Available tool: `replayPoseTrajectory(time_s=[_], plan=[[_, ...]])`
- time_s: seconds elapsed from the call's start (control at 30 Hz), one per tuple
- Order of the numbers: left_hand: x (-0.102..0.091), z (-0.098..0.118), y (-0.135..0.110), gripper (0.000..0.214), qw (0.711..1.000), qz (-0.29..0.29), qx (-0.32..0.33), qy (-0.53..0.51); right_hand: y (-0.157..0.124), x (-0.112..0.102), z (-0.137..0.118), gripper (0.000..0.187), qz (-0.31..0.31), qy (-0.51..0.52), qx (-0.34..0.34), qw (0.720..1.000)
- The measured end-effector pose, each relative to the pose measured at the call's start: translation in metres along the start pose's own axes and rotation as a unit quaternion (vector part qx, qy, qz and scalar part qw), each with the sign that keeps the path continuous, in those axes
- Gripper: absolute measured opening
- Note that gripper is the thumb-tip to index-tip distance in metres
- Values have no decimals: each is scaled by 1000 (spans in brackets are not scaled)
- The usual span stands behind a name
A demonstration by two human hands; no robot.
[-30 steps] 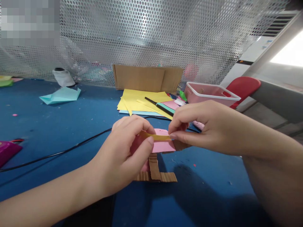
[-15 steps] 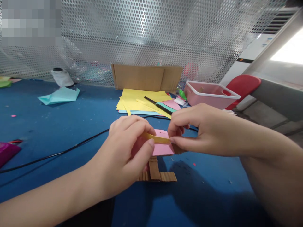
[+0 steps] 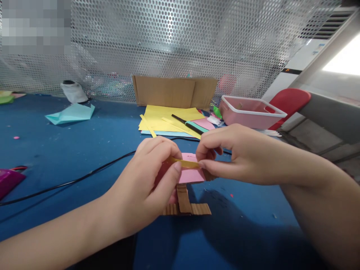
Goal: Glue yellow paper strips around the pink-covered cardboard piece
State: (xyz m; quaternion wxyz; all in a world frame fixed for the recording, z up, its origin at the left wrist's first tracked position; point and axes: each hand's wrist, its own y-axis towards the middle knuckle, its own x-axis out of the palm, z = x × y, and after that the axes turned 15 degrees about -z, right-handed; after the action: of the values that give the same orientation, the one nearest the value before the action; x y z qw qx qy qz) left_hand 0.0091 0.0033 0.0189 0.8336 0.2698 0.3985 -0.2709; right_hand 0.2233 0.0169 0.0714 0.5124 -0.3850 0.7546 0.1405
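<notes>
A narrow yellow paper strip (image 3: 184,163) runs between my two hands, just above the blue table (image 3: 84,150). My left hand (image 3: 146,180) pinches its left end between thumb and fingers. My right hand (image 3: 227,153) pinches its right end. Behind the strip stands a pink paper piece (image 3: 192,175), mounted on a brown corrugated cardboard stand (image 3: 184,204) that rests on the table. Both hands touch or hover at the pink piece; I cannot tell which.
A stack of yellow, pink and teal sheets (image 3: 168,118) with a black pen (image 3: 187,123) lies behind. Further back are a cardboard panel (image 3: 174,92), a pink tray (image 3: 250,112), a folded light blue paper (image 3: 71,113) and a black cable (image 3: 70,182). A perforated metal screen closes the back.
My right hand has shifted slightly left, closing the gap between the hands and shortening the visible strip. The left hand stays nearly still.
</notes>
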Motion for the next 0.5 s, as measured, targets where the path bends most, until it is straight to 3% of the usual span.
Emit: replayPoseTrajectory(time_s=[0.3,0.5], plan=[[1,1,-2,10,1000,1,-2,9,1,2,-1,14,0,-4,14,1000],[0,1,-2,12,1000,12,9,20,2,5,-7,7,79,-29,-30,996]])
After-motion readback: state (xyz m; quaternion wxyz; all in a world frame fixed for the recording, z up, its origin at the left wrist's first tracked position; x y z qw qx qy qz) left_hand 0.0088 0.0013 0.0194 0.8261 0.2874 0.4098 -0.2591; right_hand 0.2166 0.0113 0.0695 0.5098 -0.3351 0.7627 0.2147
